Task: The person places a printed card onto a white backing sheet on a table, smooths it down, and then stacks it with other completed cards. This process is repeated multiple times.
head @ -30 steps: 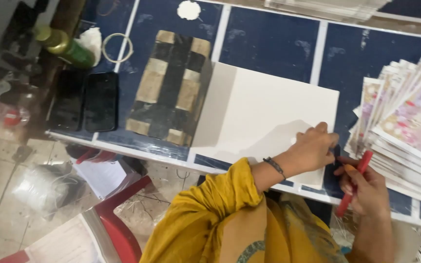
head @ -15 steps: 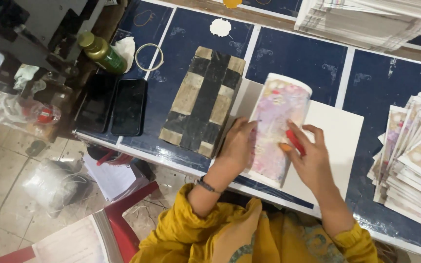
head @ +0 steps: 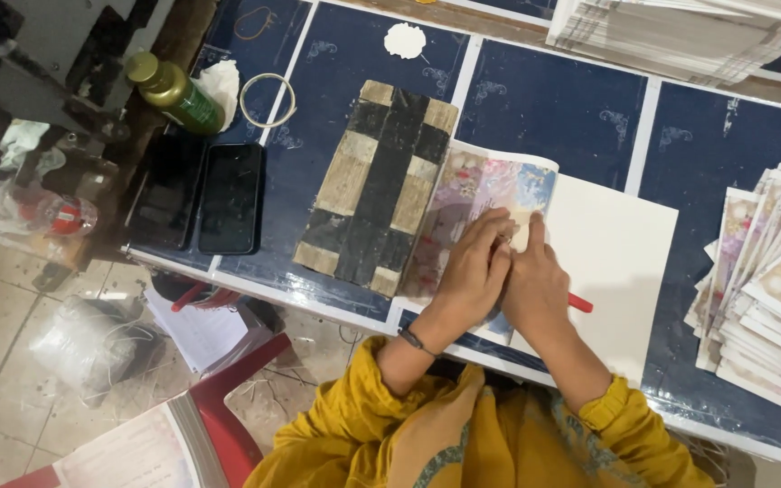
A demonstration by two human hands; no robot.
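A floral printed sheet [head: 481,194] lies folded on a white card [head: 621,262], beside a black and tan striped block [head: 377,185]. My left hand [head: 472,276] presses flat on the sheet, fingers together. My right hand [head: 535,280] rests against it, also on the sheet, and holds a red tool [head: 579,303] whose tip sticks out to the right. A fanned stack of floral sheets [head: 770,298] sits at the right.
Two dark phones [head: 196,194] lie at the table's left, with a green bottle [head: 169,90], a ring [head: 268,99] and a white disc [head: 405,40] behind. A paper pile [head: 680,32] lies at the back. A red chair [head: 219,407] stands below the table edge.
Both hands went from the fanned stack at the right to the white card with a floral sheet. It now lies flatter, with both hands close together pressing on it.
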